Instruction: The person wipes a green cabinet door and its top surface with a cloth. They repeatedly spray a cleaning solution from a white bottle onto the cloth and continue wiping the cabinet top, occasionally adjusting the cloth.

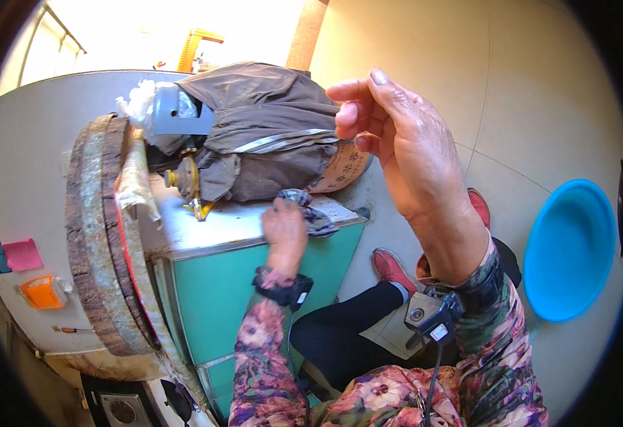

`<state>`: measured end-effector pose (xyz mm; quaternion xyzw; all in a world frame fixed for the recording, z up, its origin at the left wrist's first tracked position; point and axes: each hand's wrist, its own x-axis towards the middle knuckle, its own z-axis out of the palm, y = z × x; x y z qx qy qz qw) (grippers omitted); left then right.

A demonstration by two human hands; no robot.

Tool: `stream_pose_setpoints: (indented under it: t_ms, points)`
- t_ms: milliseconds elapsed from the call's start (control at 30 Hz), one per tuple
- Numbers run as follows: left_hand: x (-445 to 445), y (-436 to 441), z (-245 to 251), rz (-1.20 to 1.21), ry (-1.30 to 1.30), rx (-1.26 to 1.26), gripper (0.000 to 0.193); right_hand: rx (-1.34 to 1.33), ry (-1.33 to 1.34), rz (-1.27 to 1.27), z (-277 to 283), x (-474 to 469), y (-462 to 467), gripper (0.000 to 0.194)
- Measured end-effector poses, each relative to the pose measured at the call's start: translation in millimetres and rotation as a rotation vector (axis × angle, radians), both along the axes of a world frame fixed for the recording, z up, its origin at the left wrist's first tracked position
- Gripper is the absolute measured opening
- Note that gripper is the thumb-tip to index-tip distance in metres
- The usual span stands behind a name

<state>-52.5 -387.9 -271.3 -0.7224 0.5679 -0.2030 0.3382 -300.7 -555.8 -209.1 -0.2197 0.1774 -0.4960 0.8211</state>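
Observation:
My left hand (285, 227) is shut on a checked cloth (319, 221) at the front of a white cabinet top (237, 227). Part of the cloth spreads out to the right of the fingers, whose tips are partly hidden. Raised higher, my right hand (407, 139) has loosely bent fingers, and nothing shows between them. Behind the cloth lies a bulky dark brown garment (269, 117) with white stripes. A blue metal collar (181, 115) sticks out at its left end. Below the collar is a metal fitting (186, 179) with a yellow knob.
Thick round wooden boards (95, 235) with a pale metal band stand on edge at the left. The cabinet has a green front (247, 288). A blue plastic basin (567, 251) is on the right, beyond the red shoes (391, 269). A gas burner (119, 408) appears bottom left.

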Motion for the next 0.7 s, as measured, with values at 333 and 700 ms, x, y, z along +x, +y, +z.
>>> stream_pose_setpoints:
  t_ms: [333, 700]
  points:
    - [-13, 3, 75, 0.037, 0.023, -0.087, 0.019, -0.022, 0.109, -0.047, -3, -10, -2, 0.041]
    - [35, 12, -189, 0.149, 0.464, 0.172, 0.018, -0.018, 0.069, -0.065, -8, -15, -7, 0.036]
